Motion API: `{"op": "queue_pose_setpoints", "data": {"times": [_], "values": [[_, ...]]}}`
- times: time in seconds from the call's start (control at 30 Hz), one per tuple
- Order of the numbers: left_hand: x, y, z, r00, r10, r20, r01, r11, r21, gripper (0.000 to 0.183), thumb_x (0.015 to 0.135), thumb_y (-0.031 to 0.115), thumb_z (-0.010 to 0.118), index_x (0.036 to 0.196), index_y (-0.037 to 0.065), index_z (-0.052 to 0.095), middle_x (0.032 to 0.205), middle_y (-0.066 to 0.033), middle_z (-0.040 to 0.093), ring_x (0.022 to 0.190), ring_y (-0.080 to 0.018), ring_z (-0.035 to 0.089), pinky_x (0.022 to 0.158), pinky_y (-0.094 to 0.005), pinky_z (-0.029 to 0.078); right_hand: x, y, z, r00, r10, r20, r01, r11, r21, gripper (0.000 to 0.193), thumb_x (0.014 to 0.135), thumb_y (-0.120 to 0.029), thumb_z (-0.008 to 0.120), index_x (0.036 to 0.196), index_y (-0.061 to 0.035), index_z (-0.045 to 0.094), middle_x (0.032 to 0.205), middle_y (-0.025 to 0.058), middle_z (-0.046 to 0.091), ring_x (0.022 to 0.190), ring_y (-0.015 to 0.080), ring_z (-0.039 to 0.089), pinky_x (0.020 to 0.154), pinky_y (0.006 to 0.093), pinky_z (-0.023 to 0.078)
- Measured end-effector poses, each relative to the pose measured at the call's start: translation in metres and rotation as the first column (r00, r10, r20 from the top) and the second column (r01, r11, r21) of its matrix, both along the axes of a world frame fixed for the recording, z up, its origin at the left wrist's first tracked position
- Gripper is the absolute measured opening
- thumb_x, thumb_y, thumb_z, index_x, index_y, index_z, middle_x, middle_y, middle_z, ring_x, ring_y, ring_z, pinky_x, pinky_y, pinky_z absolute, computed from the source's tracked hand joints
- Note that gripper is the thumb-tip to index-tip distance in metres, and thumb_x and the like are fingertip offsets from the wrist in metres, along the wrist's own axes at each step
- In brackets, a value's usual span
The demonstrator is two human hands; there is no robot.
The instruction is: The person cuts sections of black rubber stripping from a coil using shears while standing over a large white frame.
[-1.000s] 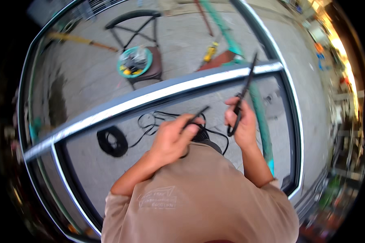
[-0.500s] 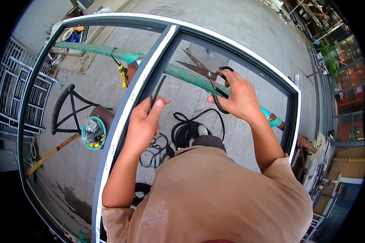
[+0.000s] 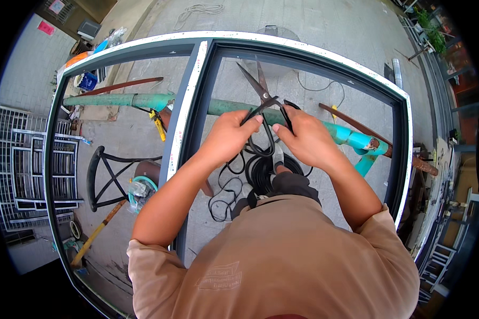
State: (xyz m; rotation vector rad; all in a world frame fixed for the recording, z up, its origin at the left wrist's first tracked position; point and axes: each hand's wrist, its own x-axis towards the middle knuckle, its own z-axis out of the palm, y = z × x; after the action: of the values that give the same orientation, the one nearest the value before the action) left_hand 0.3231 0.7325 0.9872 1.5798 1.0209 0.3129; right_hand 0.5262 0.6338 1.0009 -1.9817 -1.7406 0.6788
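Dark metal scissors (image 3: 264,94) are held by their black handles in my right hand (image 3: 310,134), blades pointing up and slightly apart. My left hand (image 3: 228,133) is closed, thumb against the fingers, on a black rubber strip (image 3: 253,114). This strip crosses close to the scissors' pivot; whether it lies between the blades I cannot tell. Black strip loops below my hands, toward a black coil (image 3: 259,173) on the ground by my feet. Both hands are above the right-hand opening of a large white and grey window frame (image 3: 188,109).
Green pipes (image 3: 114,100) run under the frame. A yellow tool (image 3: 158,126) hangs by a pipe. Beyond the divider are a black-framed stool (image 3: 97,175) and a turquoise basket (image 3: 153,183). Metal grilles (image 3: 42,170) lean at the left. A rusty bar (image 3: 354,119) lies at right.
My left hand has moved right and up, bringing the strip to the scissors. The scissors have shifted slightly and turned more upright, their blades closer together. The view has shifted too.
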Motion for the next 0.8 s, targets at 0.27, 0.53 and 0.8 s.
{"op": "queue_pose_setpoints", "data": {"times": [0.27, 0.53, 0.8], "values": [[-0.024, 0.056, -0.018, 0.989, 0.145, 0.023, -0.135, 0.959, -0.250, 0.037, 0.099, 0.040, 0.071, 0.083, 0.007, 0.063, 0.060, 0.0040, 0.045, 0.054, -0.0091, 0.044, 0.052, -0.0272, 0.036, 0.021, 0.028, -0.007, 0.998, 0.047, -0.050, -0.049, 0.998, -0.039, 0.029, 0.092, -0.016, 0.073, 0.119, -0.0046, 0.069, 0.090, 0.0169, 0.074, 0.082, 0.0403, 0.072, 0.070, 0.0509, 0.056], [-0.022, 0.069, -0.034, 0.979, 0.200, 0.032, -0.179, 0.929, -0.325, 0.037, 0.105, 0.040, 0.066, 0.092, 0.006, 0.063, 0.061, 0.0055, 0.041, 0.049, -0.0080, 0.041, 0.047, -0.0272, 0.035, 0.030, 0.048, -0.016, 0.922, 0.325, 0.213, -0.385, 0.832, 0.400, 0.041, 0.076, -0.003, 0.073, 0.116, -0.0101, 0.074, 0.079, 0.0033, 0.063, 0.078, 0.0269, 0.066, 0.068, 0.0411, 0.051], [-0.023, 0.069, -0.035, 0.984, 0.180, 0.002, -0.174, 0.957, -0.232, 0.039, 0.109, 0.040, 0.059, 0.093, 0.005, 0.065, 0.069, 0.0038, 0.048, 0.063, -0.0083, 0.048, 0.061, -0.0259, 0.042, 0.013, 0.062, -0.015, 0.924, 0.353, 0.146, -0.375, 0.764, 0.525, 0.043, 0.071, -0.006, 0.083, 0.113, -0.0102, 0.076, 0.081, 0.0012, 0.062, 0.089, 0.0245, 0.061, 0.081, 0.0401, 0.049]]}}
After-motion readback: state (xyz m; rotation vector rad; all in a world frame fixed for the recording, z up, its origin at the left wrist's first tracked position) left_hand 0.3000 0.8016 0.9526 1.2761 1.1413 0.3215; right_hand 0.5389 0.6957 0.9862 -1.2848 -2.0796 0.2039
